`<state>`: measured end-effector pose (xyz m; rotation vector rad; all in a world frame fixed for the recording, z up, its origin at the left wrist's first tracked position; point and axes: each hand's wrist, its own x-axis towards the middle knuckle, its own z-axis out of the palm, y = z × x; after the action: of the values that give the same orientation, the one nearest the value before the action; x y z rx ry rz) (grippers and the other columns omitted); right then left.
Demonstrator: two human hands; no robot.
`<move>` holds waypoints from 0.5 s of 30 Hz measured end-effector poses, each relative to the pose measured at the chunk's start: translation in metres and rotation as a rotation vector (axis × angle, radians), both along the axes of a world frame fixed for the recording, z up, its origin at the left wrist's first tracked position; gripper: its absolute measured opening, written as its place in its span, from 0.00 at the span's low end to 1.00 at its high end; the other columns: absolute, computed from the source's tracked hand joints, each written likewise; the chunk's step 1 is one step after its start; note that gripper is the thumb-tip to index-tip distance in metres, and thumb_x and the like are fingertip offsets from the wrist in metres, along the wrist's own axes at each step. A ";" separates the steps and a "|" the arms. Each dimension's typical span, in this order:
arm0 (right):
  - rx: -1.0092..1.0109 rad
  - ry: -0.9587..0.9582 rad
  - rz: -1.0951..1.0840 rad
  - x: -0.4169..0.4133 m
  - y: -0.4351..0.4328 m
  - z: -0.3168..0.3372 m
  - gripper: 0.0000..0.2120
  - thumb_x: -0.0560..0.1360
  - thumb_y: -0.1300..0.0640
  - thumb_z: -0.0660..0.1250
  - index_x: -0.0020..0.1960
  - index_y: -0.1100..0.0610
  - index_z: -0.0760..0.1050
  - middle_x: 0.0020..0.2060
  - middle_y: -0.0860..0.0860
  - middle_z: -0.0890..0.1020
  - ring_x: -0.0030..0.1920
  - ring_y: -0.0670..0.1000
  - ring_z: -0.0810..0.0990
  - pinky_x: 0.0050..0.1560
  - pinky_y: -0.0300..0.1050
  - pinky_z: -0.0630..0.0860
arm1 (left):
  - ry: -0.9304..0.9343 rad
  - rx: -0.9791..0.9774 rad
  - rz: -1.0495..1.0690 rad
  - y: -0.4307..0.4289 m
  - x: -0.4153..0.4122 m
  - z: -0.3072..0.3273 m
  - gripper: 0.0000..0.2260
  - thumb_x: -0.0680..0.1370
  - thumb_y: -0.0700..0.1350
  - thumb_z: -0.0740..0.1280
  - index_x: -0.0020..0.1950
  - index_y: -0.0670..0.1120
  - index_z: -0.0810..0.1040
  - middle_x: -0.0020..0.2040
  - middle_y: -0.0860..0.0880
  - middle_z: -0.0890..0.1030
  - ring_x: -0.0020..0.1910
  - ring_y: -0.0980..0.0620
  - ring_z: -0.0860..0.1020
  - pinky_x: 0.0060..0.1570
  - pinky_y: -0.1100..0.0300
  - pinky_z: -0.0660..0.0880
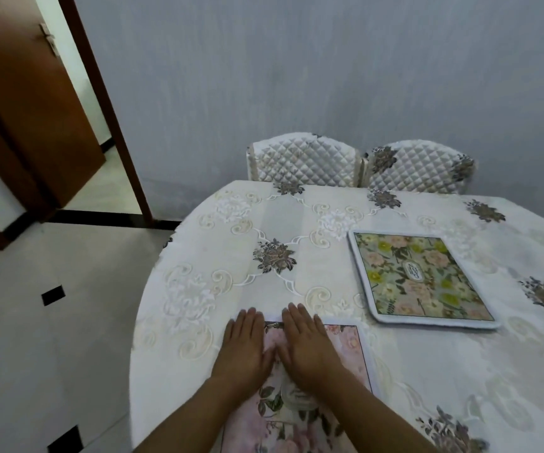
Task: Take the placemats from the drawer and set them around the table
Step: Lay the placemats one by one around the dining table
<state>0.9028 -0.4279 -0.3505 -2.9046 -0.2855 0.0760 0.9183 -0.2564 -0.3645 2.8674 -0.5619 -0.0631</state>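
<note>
Our left hand (244, 349) and right hand (310, 349) press flat, fingers (247, 322) straight and holding nothing, on the pink placemat (350, 349), which lies on the worktop (231, 256) just nearer us than the green placemat (418, 276), long side pointing away.

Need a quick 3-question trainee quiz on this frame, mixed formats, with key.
1. How many placemats lie on the cream embroidered tablecloth? A one, B two, C four.
2. Fill in: the right hand, lying on the pink floral rectangular placemat, is ___ (open or shut).
3. True or false: the green floral rectangular placemat lies under the left hand.

Key: 1 B. 2 open, fingers straight. 3 false; it lies apart from both hands, farther across the table and to the right.
</note>
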 end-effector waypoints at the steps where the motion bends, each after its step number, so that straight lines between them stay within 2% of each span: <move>1: -0.012 -0.001 0.004 0.010 -0.002 -0.006 0.33 0.81 0.41 0.46 0.80 0.56 0.46 0.80 0.54 0.49 0.79 0.52 0.42 0.76 0.51 0.37 | -0.010 0.011 -0.014 -0.001 0.009 -0.004 0.33 0.80 0.61 0.46 0.79 0.43 0.50 0.80 0.43 0.52 0.79 0.46 0.47 0.75 0.52 0.38; 4: -0.030 -0.022 0.008 0.018 -0.020 -0.024 0.33 0.80 0.39 0.44 0.80 0.56 0.47 0.80 0.53 0.51 0.79 0.51 0.44 0.76 0.49 0.38 | -0.053 0.025 -0.045 0.006 0.028 -0.014 0.34 0.79 0.63 0.46 0.79 0.43 0.51 0.80 0.44 0.54 0.79 0.47 0.49 0.74 0.53 0.39; 10: -0.053 -0.043 -0.076 0.005 -0.089 -0.032 0.34 0.80 0.38 0.43 0.80 0.56 0.48 0.80 0.53 0.52 0.79 0.50 0.44 0.77 0.47 0.40 | -0.028 0.012 -0.053 0.039 0.035 -0.014 0.34 0.80 0.64 0.43 0.80 0.44 0.48 0.80 0.46 0.50 0.79 0.49 0.44 0.76 0.51 0.39; 15: -0.041 0.035 -0.204 -0.007 -0.103 -0.014 0.34 0.82 0.41 0.46 0.80 0.60 0.46 0.80 0.57 0.49 0.79 0.55 0.41 0.78 0.50 0.41 | 0.067 -0.005 0.073 0.035 0.018 -0.002 0.34 0.81 0.62 0.44 0.79 0.42 0.44 0.80 0.42 0.46 0.78 0.47 0.41 0.76 0.49 0.39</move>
<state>0.8958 -0.5314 -0.3643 -2.9506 0.0198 0.1004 0.9367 -0.2211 -0.3661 2.8657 -0.4437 -0.1444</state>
